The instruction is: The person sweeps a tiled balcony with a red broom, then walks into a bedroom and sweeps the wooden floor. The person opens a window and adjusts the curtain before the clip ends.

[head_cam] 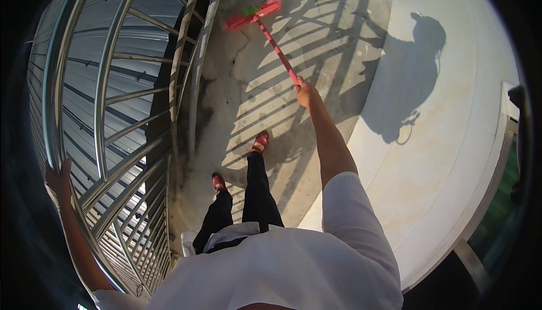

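My right hand (pixel 305 91) grips the end of a red broom handle (pixel 277 51), arm stretched forward. At the far end, the broom head (pixel 256 14) has red bristles with a green patch in the middle. It lies at the floor near the railing's foot, and its bristles look slightly blurred. Over on the left, my left hand (pixel 59 178) is wrapped around the shiny metal top rail (pixel 54 98) of a railing. Beneath me is a cracked concrete floor (pixel 237 111), striped with railing shadows.
A white wall (pixel 423 174) runs along the right, bearing my shadow. A window frame (pixel 504 140) with dark green glass sits at the far right. Past the railing bars (pixel 139 94) lies a corrugated metal roof (pixel 93 123). My red shoes (pixel 261 140) stand on the concrete.
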`<state>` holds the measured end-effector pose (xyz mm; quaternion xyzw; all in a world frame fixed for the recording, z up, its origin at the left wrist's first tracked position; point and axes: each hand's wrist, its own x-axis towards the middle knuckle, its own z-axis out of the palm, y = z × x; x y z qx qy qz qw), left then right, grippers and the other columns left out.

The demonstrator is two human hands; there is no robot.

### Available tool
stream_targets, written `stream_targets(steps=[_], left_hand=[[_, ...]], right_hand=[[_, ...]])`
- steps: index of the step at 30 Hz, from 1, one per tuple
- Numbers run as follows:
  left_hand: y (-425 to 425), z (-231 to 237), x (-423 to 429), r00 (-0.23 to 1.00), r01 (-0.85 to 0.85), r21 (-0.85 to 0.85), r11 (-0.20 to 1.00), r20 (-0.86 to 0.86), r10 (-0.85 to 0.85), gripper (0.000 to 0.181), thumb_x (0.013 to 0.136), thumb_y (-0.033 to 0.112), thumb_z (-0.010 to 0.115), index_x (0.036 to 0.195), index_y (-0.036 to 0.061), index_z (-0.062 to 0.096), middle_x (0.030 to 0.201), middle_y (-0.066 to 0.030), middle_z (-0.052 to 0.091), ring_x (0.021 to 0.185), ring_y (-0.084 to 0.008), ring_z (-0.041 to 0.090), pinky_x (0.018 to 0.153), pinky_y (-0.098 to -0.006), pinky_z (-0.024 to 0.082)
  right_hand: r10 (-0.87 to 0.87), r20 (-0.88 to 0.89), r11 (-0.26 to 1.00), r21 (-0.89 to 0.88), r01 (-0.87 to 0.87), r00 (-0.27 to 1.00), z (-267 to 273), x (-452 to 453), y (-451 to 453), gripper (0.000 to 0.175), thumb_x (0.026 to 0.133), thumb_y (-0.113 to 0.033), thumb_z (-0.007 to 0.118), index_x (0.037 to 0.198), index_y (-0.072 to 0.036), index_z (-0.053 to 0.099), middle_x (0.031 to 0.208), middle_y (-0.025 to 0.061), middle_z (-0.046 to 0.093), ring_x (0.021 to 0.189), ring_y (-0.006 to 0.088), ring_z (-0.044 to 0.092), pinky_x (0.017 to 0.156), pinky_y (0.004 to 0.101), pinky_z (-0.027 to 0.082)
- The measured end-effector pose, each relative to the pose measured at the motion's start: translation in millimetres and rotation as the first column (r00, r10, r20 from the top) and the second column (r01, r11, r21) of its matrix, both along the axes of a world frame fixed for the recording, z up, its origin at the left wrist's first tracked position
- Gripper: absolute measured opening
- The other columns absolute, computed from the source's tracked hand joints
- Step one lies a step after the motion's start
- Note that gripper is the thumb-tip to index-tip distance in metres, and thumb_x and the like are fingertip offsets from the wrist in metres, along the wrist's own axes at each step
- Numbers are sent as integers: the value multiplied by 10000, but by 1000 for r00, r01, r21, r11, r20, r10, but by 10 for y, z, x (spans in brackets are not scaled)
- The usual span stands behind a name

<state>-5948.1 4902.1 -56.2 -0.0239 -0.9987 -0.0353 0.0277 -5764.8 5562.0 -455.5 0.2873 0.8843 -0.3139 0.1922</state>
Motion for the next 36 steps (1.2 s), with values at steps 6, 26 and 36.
stream_targets(steps=[6,26,36], left_hand=[[-249,-127,-7,996,91,34,995,-27,-90,509,702,360,705,1019,3,527,819,-101,615,707,-185,599,631,-311,476],[226,-59,71,998,31,276,961,36,-43,643,685,205,698,1217,-11,408,933,-172,610,752,-219,622,683,-346,499],[2362,325,-1699,901,315,35,948,-325,-287,466,840,259,537,1251,84,403,1201,-162,465,1110,-318,454,913,-411,367]], right_hand=[[-96,231,983,-128,128,968,611,2098,-71,471,844,-209,455,1286,-105,329,951,249,577,893,388,561,729,441,460],[-609,545,565,-212,798,576,2290,3061,454,217,901,-271,397,835,-92,502,515,11,450,389,144,435,339,293,330],[-494,284,811,-190,553,822,2261,85,1912,438,855,-238,483,1281,-173,407,526,-3,434,385,86,418,320,248,354]])
